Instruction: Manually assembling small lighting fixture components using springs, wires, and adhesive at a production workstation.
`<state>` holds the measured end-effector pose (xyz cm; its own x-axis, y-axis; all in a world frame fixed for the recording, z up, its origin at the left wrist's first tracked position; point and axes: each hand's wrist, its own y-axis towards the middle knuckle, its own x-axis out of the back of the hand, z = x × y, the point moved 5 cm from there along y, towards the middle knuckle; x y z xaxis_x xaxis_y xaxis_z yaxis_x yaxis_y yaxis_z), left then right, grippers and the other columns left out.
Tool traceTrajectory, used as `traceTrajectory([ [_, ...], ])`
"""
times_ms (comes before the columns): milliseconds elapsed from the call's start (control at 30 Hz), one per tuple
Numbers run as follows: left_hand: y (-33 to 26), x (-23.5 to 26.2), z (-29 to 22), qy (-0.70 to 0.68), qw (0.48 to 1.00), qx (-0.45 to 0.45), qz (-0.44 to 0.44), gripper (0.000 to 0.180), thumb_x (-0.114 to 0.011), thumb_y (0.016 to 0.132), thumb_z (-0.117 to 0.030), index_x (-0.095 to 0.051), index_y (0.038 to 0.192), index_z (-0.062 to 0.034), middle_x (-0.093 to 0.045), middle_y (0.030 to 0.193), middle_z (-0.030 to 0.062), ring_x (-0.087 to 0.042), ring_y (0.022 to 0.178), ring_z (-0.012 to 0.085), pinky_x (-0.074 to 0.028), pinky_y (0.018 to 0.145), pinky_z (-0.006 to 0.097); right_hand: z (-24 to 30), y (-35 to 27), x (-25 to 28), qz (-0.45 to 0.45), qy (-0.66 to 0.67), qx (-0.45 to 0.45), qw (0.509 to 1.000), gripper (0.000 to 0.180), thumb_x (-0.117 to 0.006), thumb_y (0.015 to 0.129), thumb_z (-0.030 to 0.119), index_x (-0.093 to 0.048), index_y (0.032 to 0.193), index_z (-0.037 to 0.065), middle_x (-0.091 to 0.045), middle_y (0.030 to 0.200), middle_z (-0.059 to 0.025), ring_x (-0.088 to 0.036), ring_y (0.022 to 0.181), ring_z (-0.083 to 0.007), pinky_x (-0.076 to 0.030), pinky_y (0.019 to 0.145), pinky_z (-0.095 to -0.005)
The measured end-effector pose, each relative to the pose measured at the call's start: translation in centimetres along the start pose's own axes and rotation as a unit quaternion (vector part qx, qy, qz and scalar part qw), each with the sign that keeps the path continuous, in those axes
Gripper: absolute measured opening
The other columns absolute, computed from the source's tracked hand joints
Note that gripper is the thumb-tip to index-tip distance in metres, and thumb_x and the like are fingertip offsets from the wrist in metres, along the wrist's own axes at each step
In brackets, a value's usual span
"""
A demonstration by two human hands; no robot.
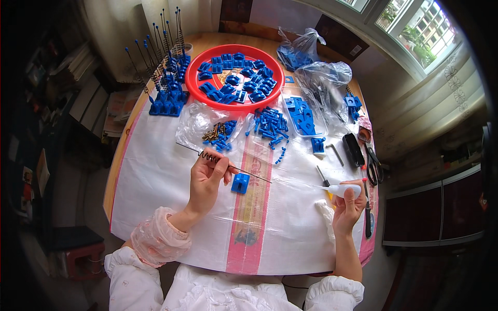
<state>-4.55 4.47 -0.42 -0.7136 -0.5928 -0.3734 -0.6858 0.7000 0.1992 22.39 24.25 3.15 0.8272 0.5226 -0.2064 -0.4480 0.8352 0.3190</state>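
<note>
Just left of the small blue block (240, 183), the left hand (206, 181) pinches a thin metal rod (223, 163) — a spring coiled near its far end — while the right hand (346, 205) grips a white tool (343, 189).

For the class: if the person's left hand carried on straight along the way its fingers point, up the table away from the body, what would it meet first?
Probably the clear bag of blue pegs and brass screws, lying just beyond the left hand. Height is hard to judge.

Bright window daylight, dark fisheye edges
</note>
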Motion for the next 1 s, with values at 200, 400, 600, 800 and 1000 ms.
traceTrajectory([
  [200, -0.03, 0.07, 0.02, -0.002, 1.000, 0.001, -0.001, 0.011, -0.055, 0.104, -0.018, -0.051, 0.099, -0.0083, -0.067, 0.087, 0.0090, -0.059, 0.069, 0.0076, -0.045, 0.061, 0.020, -0.01, -0.01, -0.03, 0.003, 0.002, 0.000, 1.000, 0.023, -0.065, 0.098, 0.023, -0.055, 0.091, 0.003, -0.053, 0.074, -0.0007, -0.039, 0.057, -0.0046, -0.028, 0.049, -0.0225],
  [400, -0.02, 0.13, 0.14, -0.001, 1.000, 0.004, 0.004, 0.011, -0.055, 0.104, -0.017, -0.051, 0.099, -0.0082, -0.066, 0.087, 0.0085, -0.061, 0.071, 0.0084, -0.045, 0.061, 0.020, 0.04, -0.01, -0.04, -0.002, -0.007, -0.001, 1.000, 0.024, -0.065, 0.098, 0.024, -0.056, 0.091, 0.004, -0.054, 0.074, -0.0007, -0.039, 0.057, -0.0042, -0.028, 0.049, -0.0214],
  [600, -0.04, 0.15, 0.16, 0.001, 1.000, 0.006, 0.003, 0.011, -0.054, 0.104, -0.018, -0.051, 0.099, -0.0083, -0.066, 0.087, 0.0084, -0.061, 0.072, 0.0087, -0.045, 0.061, 0.020, -0.02, -0.04, 0.10, -0.008, -0.016, 0.001, 1.000, 0.024, -0.065, 0.098, 0.025, -0.056, 0.091, 0.004, -0.054, 0.074, -0.0008, -0.040, 0.057, -0.0040, -0.029, 0.050, -0.0204],
  [800, -0.01, 0.10, 0.10, -0.001, 1.000, 0.004, 0.005, 0.011, -0.054, 0.104, -0.018, -0.051, 0.099, -0.0083, -0.066, 0.087, 0.0083, -0.061, 0.072, 0.0085, -0.045, 0.061, 0.020, 0.00, -0.03, -0.03, 0.001, -0.008, 0.000, 1.000, 0.024, -0.065, 0.098, 0.024, -0.055, 0.091, 0.004, -0.052, 0.073, -0.0001, -0.038, 0.057, -0.0041, -0.028, 0.049, -0.0216],
  [1000, -0.05, 0.06, 0.07, 0.001, 1.000, 0.008, 0.000, 0.012, -0.054, 0.104, -0.018, -0.051, 0.099, -0.0082, -0.066, 0.087, 0.0083, -0.060, 0.071, 0.0082, -0.045, 0.061, 0.020, 0.21, 0.00, -0.30, 0.007, -0.007, -0.002, 1.000, 0.024, -0.065, 0.098, 0.024, -0.055, 0.091, 0.003, -0.051, 0.073, 0.0001, -0.037, 0.057, -0.0046, -0.027, 0.049, -0.0227],
])
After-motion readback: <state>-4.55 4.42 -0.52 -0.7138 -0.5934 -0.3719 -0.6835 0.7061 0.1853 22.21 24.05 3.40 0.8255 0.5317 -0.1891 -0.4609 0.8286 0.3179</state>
